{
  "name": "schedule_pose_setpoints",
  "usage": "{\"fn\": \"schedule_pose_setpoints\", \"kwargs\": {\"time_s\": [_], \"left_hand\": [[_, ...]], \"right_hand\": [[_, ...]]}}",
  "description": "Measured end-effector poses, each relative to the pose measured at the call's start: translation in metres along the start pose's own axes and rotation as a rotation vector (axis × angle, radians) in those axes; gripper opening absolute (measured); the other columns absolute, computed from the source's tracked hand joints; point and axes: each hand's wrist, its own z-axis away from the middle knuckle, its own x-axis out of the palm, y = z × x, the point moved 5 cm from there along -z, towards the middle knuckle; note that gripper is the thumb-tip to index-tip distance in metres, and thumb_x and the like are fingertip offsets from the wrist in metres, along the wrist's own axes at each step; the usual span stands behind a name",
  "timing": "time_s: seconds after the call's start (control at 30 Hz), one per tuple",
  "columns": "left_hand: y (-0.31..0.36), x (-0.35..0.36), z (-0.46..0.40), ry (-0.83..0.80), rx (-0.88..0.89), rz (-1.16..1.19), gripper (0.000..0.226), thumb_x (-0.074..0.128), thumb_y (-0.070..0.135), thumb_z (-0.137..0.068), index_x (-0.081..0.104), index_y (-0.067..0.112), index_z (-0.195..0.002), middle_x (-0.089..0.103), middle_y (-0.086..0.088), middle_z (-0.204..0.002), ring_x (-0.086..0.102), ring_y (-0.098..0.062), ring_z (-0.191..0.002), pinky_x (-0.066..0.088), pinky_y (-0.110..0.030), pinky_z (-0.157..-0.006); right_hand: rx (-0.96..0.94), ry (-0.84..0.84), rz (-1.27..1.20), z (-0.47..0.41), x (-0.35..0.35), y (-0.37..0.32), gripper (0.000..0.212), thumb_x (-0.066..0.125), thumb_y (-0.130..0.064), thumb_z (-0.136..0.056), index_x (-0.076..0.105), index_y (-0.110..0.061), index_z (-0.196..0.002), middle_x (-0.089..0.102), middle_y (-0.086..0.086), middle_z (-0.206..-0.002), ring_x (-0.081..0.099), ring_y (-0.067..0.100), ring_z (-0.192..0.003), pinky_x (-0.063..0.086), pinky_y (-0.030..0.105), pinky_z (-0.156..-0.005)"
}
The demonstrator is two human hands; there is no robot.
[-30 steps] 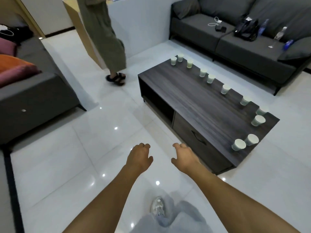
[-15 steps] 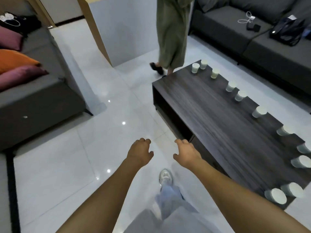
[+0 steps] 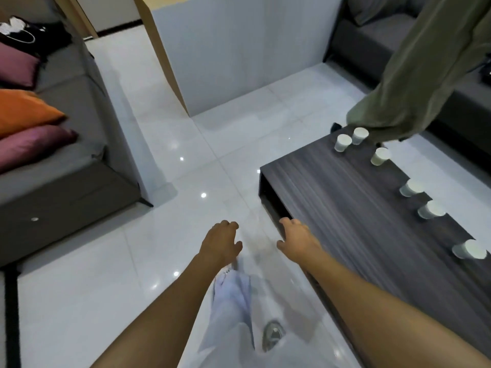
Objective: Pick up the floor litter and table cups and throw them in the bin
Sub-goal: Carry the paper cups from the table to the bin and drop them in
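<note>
Several pale paper cups stand in a row along the far edge of the dark wooden coffee table [image 3: 345,208] on the right; the nearest cup [image 3: 469,249] is at the right edge of view, another cup [image 3: 342,142] is at the far corner. My left hand [image 3: 220,243] hangs over the white floor, fingers loosely apart and holding nothing. My right hand [image 3: 297,239] hovers at the table's near edge, also holding nothing. No bin or floor litter is in view.
A grey sofa [image 3: 66,166] with orange and purple cushions fills the left. A white partition wall [image 3: 239,54] stands ahead. Another person in an olive dress [image 3: 414,75] stands behind the table's far corner, in front of a second grey sofa.
The view has swung left and forward along the table; fewer cups show. The other person has shifted from the left of the table to behind its far right corner. Both hands stay held out and free.
</note>
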Motion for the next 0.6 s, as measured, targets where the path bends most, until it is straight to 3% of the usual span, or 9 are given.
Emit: {"fn": "schedule_pose_setpoints", "kwargs": {"time_s": [0.33, 0.6], "left_hand": [[-0.063, -0.145, -0.196, -0.002, 0.068, -0.063, 0.049, 0.051, 0.031, -0.094, 0.041, 0.013, -0.138, 0.049, -0.006, -0.13, 0.045, -0.024, -0.12, 0.042, -0.031, -0.092], [-0.059, -0.218, -0.347, -0.041, 0.127, -0.092, 0.05, 0.053, 0.031, -0.093, 0.041, 0.015, -0.138, 0.05, -0.006, -0.128, 0.046, -0.023, -0.119, 0.041, -0.03, -0.091]], "right_hand": [[0.03, 0.046, -0.153, -0.194, -0.093, -0.1, 0.06, 0.054, -0.026, -0.094, 0.029, -0.015, -0.147, 0.039, 0.01, -0.142, 0.04, 0.028, -0.128, 0.042, 0.039, -0.098], [0.14, 0.023, -0.163, -0.318, -0.159, -0.103, 0.051, 0.054, -0.024, -0.092, 0.036, -0.015, -0.139, 0.042, 0.011, -0.134, 0.042, 0.029, -0.123, 0.046, 0.039, -0.095]]}}
